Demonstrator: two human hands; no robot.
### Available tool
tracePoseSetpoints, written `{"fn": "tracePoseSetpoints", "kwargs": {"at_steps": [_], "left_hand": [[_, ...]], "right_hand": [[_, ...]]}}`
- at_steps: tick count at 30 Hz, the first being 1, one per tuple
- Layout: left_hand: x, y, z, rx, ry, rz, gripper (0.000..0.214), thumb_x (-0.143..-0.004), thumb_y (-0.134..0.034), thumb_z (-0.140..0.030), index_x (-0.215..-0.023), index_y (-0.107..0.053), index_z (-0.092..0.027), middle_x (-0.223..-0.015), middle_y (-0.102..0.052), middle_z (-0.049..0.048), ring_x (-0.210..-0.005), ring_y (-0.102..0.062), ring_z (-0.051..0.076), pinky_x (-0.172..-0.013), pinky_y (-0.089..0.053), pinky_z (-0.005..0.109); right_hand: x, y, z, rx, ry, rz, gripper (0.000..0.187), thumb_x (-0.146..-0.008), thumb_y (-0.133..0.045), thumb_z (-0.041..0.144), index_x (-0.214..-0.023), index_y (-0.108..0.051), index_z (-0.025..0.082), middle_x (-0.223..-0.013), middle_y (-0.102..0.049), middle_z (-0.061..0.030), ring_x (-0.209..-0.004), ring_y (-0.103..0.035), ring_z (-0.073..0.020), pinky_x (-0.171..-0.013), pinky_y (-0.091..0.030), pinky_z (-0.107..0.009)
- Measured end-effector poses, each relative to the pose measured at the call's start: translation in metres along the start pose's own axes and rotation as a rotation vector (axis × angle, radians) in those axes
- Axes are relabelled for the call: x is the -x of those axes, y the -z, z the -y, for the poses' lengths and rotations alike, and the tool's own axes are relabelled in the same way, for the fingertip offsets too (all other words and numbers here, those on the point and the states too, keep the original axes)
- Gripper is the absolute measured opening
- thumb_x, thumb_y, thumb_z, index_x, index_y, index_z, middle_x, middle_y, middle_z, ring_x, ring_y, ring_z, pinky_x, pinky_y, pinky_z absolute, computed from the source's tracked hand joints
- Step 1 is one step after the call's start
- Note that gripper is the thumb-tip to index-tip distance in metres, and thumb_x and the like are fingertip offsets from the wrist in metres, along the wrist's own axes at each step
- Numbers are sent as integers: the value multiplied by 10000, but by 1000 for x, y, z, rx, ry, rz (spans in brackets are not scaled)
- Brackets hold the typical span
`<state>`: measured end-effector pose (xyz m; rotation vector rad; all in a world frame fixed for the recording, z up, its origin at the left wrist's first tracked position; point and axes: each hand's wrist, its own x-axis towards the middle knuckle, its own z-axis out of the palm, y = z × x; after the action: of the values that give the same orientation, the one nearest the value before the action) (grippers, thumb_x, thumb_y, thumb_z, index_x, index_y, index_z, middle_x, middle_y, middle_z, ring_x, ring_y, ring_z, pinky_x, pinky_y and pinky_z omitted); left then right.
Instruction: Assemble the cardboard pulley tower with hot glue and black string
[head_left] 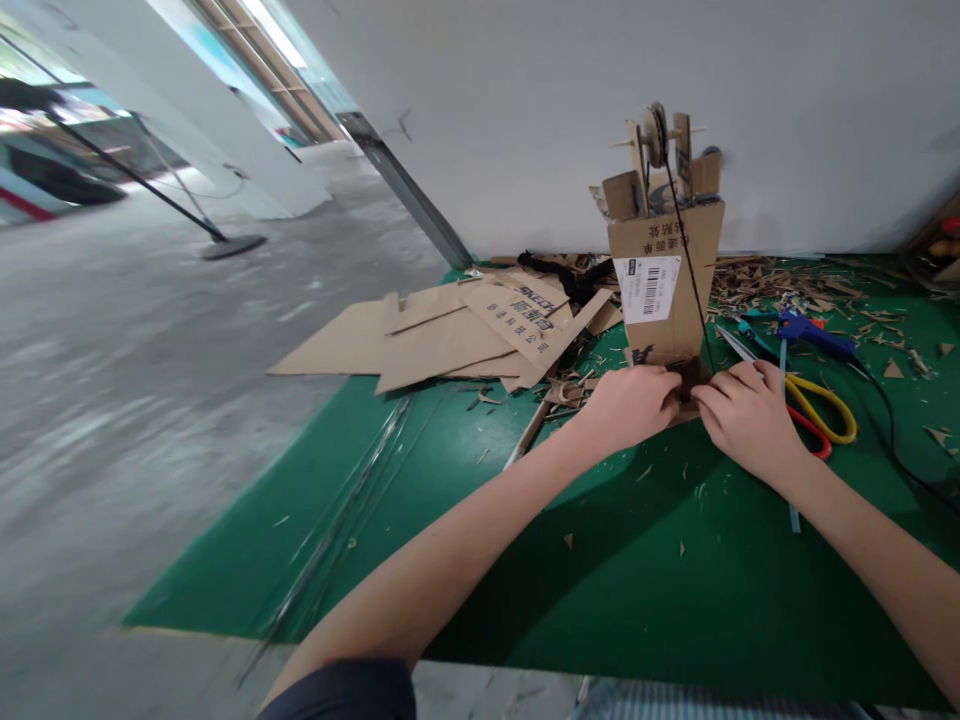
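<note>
A cardboard tower (700, 270) stands upright near the wall, with a printed label (651, 289) on its front. At its top, a spool-like cardboard wheel (655, 135) sits on a thin stick between two uprights. A dark string (689, 255) runs from the wheel down to between my hands. At the tower's foot, my left hand (634, 402) and my right hand (752, 418) are closed from either side on a small brown cardboard piece (691, 374). My fingertips are partly hidden, as is how the string meets this piece.
Flat cardboard sheets (442, 335) are piled left of the tower. Scissors (838, 410) with yellow and red handles and a blue glue gun (816, 335) with a cable lie to the right. Cardboard scraps (780, 285) litter the green table (315, 500) along the wall.
</note>
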<state>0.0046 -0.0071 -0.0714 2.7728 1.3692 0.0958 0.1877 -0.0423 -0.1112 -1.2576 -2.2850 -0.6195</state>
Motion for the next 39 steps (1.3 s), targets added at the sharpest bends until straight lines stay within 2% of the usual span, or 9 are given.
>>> {"fn": "tracePoseSetpoints", "kwargs": {"at_steps": [16, 25, 34, 39], "left_hand": [[-3, -7, 1, 46, 38, -12, 180, -861, -453, -275, -806, -617, -224, -848, -690, 39, -753, -644, 212, -579, -421, 272], [-2, -3, 2, 54, 12, 10, 171, -856, -456, -257, -796, -610, -212, -828, -691, 43, -750, -644, 209, -566, -397, 270], [-2, 3, 7, 245, 39, -6, 157, -837, -490, -205, -864, -644, -224, -876, -705, 14, -743, -621, 167, -568, -384, 252], [-3, 1, 6, 261, 21, -33, 164, -847, -496, -212, -881, -656, -228, -887, -705, 7, -768, -623, 169, -576, -385, 255]], "right_hand": [[-4, 8, 2, 115, 124, 75, 180, -880, -511, 99, -828, -656, 190, -760, -616, -45, -887, -427, -237, -893, -247, -445], [-4, 14, -1, 117, 141, 84, 272, -893, -461, 55, -793, -668, 201, -735, -610, -43, -865, -439, -227, -935, -231, -461], [1, 4, -5, 33, 85, 25, 260, -913, -470, 108, -957, -703, 215, -881, -691, -54, -908, -462, -236, -944, -262, -434], [2, 0, -4, 7, 52, -23, 226, -930, -478, 138, -1023, -676, 193, -969, -703, -58, -946, -479, -232, -950, -278, -415]]}}
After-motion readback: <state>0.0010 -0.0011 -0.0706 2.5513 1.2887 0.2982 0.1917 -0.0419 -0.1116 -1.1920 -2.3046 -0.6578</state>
